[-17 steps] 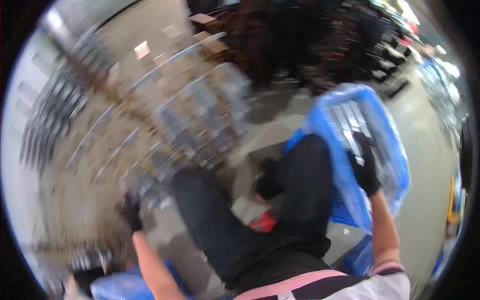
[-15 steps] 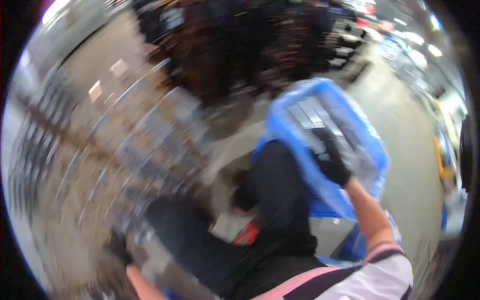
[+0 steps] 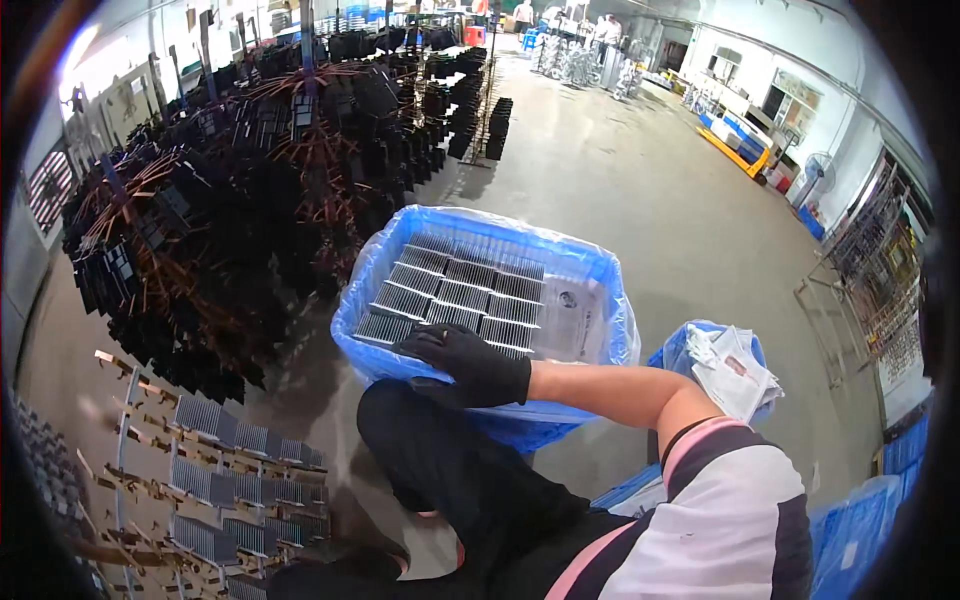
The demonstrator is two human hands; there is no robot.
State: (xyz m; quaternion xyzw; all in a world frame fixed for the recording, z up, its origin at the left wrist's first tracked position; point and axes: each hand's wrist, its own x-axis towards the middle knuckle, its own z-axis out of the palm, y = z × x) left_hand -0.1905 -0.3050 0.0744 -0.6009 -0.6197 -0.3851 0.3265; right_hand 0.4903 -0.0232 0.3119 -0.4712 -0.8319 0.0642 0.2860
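Observation:
My right hand [image 3: 465,365], in a black glove, reaches over the near side of a blue crate [image 3: 617,290] lined with clear plastic. Its fingers lie stretched over the nearest finned metal heat sinks [image 3: 462,296], touching those at the near left, and the thumb sits apart by the rim. The glove hides part of that nearest row. The heat sinks stand packed in several rows, fins up, and a printed white sheet [image 3: 570,318] covers the crate's right part. My left hand is out of view.
Finned heat sinks hang on a metal rack [image 3: 125,430] at my lower left. Beyond it stand racks of dark parts [image 3: 250,200]. A blue bin [image 3: 765,365] with white sheets and plastic stands to the right, and a yellow pallet truck [image 3: 735,152] farther back.
My view has swung right and steadied, leaving the left hand outside it. The right hand has moved from inside the crate to the heat sinks at its near left.

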